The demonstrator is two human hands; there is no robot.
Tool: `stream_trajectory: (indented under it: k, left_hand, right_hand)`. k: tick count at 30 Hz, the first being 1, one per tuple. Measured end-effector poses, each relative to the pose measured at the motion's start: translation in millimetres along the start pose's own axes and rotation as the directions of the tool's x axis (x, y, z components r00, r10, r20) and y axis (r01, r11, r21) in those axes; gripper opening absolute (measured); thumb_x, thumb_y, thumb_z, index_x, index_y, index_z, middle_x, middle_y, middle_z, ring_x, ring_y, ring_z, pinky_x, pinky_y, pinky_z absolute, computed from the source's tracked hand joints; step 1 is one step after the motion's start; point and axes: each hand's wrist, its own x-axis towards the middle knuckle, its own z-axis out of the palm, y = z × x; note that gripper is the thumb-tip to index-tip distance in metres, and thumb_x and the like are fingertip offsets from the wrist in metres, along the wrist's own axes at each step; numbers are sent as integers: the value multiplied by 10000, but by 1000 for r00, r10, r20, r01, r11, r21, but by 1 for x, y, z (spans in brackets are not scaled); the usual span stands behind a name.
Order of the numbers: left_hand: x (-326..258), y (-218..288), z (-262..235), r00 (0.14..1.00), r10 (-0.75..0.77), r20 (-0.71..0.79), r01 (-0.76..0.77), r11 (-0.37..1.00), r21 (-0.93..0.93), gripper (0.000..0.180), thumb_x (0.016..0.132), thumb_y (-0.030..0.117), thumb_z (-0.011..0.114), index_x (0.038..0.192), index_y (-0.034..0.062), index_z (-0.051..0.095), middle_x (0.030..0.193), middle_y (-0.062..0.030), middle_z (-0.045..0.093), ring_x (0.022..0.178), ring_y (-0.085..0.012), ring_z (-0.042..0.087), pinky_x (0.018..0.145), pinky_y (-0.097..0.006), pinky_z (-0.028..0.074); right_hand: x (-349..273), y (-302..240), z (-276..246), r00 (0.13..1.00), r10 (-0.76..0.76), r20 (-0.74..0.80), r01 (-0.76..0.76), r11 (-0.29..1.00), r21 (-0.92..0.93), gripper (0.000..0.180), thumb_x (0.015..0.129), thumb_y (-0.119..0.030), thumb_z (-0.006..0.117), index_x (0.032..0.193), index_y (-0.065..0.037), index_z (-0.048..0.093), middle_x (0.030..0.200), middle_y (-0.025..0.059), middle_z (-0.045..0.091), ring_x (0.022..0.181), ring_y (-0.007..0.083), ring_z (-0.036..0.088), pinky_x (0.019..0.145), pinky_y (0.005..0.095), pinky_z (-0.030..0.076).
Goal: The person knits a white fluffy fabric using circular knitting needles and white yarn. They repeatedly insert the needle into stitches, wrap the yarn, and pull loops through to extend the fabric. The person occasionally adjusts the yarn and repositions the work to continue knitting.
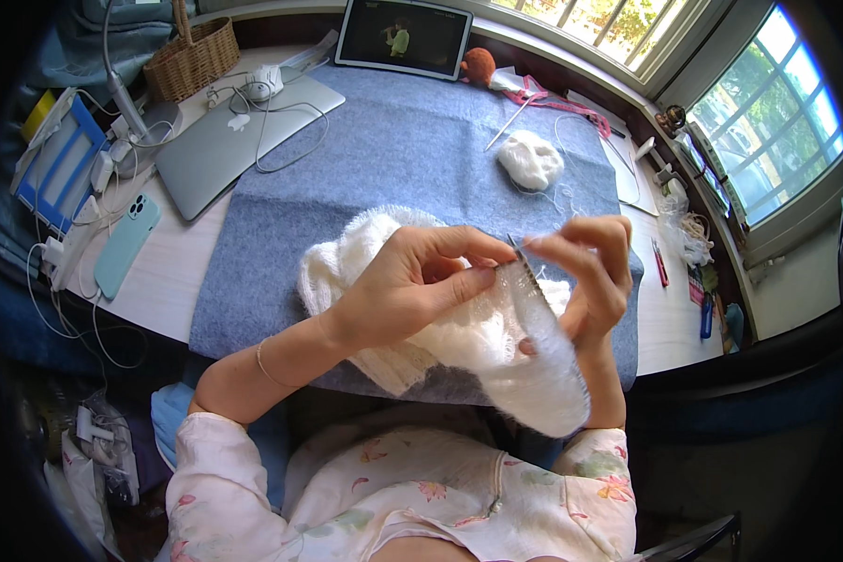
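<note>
A fluffy white piece of knitting (539, 375) hangs between my hands, its bulk heaped on the blue felt mat. A row of stitches sits along a dark knitting needle (516, 247), its tip pointing up. My left hand (412, 281) pinches the knitting's upper edge near that tip, thumb and forefinger together. On the other side, my right hand (590, 272) is curled around the needle and the fabric's edge; its raised fingers are slightly blurred, and the fabric partly hides it. Beyond it lies a ball of white yarn (530, 160), with loose strands trailing toward my right hand.
The blue mat (393, 131) covers much of the desk. A tablet (403, 39) stands at the back. Leftward are a closed laptop (225, 140), a teal phone (127, 245), cables and a wicker basket (195, 62). A red pen (660, 263) lies at the right, near the windows.
</note>
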Motion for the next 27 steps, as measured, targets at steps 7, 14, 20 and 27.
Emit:
stream_trajectory:
  k: [7,14,20,27]
  left_hand:
    - [0,3,-2,996,47,-76,-49,999,-17,164,844,33,532,996,4,588,943,-82,618,864,-129,603,758,-245,502]
    - [-2,0,-5,988,74,-136,-85,994,-73,161,848,55,554,998,17,597,868,-50,619,756,-61,576,657,-185,478]
    - [-2,1,-3,999,16,37,-17,1000,24,188,828,-11,561,1010,-4,608,948,-76,615,854,-110,589,761,-210,485]
    - [-1,7,-4,997,-18,-76,10,995,-104,200,831,33,565,1023,-1,610,991,-92,622,876,-114,587,795,-245,488]
  right_hand:
    - [-8,-1,0,996,53,-72,-55,998,-33,332,596,-401,668,757,-112,707,693,-9,482,645,142,400,627,290,300]
    - [-4,-5,5,995,64,-80,-71,994,-84,314,654,-388,642,756,-96,694,695,3,482,645,144,401,678,303,285]
    - [-5,-1,7,994,32,-105,-41,996,-82,266,665,-328,654,705,-77,575,683,32,466,641,170,430,672,313,292]
    - [-6,2,5,980,42,-195,-39,999,24,296,756,-344,603,644,-74,562,627,26,452,580,159,392,639,318,290]
